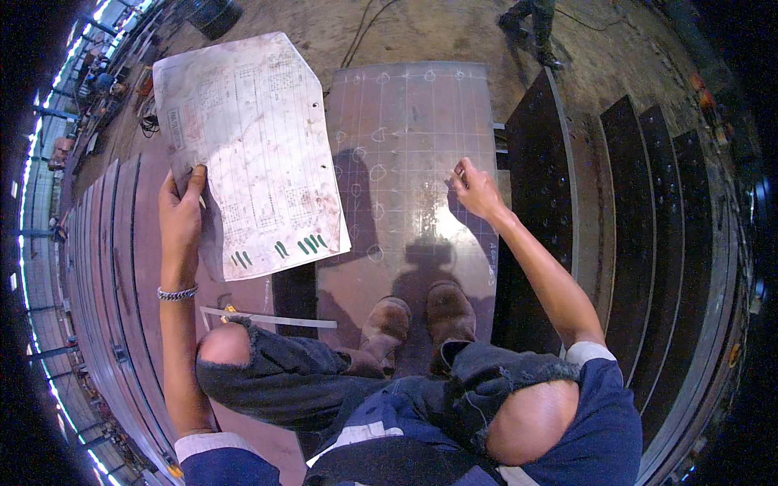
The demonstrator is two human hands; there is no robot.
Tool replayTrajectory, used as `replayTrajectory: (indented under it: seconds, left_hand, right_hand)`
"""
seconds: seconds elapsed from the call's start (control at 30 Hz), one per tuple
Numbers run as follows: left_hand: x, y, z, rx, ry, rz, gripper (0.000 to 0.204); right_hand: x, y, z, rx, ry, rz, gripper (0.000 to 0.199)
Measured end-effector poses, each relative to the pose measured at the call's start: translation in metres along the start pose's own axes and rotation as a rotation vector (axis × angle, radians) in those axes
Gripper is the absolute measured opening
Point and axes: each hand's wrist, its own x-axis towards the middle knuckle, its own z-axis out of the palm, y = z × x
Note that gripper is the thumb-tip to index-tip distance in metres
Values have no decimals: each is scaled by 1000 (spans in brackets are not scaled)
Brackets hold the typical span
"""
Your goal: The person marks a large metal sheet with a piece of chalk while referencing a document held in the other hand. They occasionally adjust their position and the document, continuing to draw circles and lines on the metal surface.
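Note:
My left hand grips a stack of worn, smudged drawing sheets by its left edge, thumb on top. The sheets carry printed tables and green marker strokes along the bottom. They are held up over the left side of a brown steel plate. Scribed straight lines and rows of chalk circles cover that plate. Over its right edge hovers my right hand, fingers curled together. Whatever it may hold is hidden or too small to make out. My boots stand on the near end of the plate.
A metal square lies beside my left knee. Several dark steel plates with holes stand on edge at the right. Long steel pieces lie along the left. Another person's legs are at the far right, and a dark drum stands far left.

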Motion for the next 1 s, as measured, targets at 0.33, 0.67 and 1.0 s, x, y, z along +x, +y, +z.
replayTrajectory:
  seconds: [0.33,0.67,1.0]
  left_hand:
    - [-7,10,1,23,6,-15,34]
    - [1,-4,-3,-58,-43,44,31]
    - [1,-3,-2,-62,-50,38,31]
  right_hand:
    - [-3,-12,-4,9,-33,40,20]
    - [-4,-11,-3,-12,-40,37,19]
    - [-5,-6,1,3,12,-10,18]
